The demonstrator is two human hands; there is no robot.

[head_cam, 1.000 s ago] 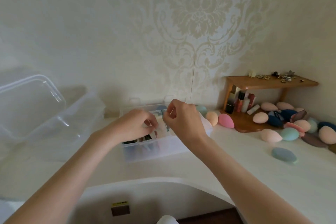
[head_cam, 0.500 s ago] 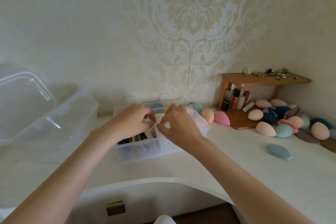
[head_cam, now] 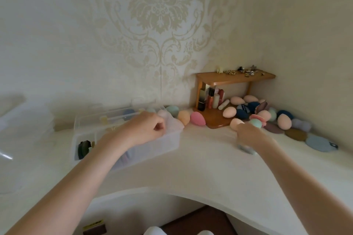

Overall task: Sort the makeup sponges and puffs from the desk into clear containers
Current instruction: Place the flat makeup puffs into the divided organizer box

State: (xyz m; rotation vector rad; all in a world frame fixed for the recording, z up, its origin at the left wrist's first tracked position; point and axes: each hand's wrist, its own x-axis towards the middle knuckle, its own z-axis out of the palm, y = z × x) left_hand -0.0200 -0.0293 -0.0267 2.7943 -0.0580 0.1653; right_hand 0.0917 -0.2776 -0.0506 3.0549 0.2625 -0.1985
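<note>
Head view: left hand (head_cam: 145, 129) is resting w/ fingers curled on clear container (head_cam: 172, 139) rim. Right hand (head_cam: 248, 134) is covering grey-blue puff (head_cam: 246, 149) on desk (head_cam: 210, 158); blurred, grasp can't be told. Sponges (head_cam: 284, 121) are lying near shelf (head_cam: 236, 77). Advice: pinch puff flat, carry level.

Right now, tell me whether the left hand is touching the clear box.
Touching. The head view shows the left hand resting on the right end of the clear box, fingers curled over its rim, with no gap showing.
</note>
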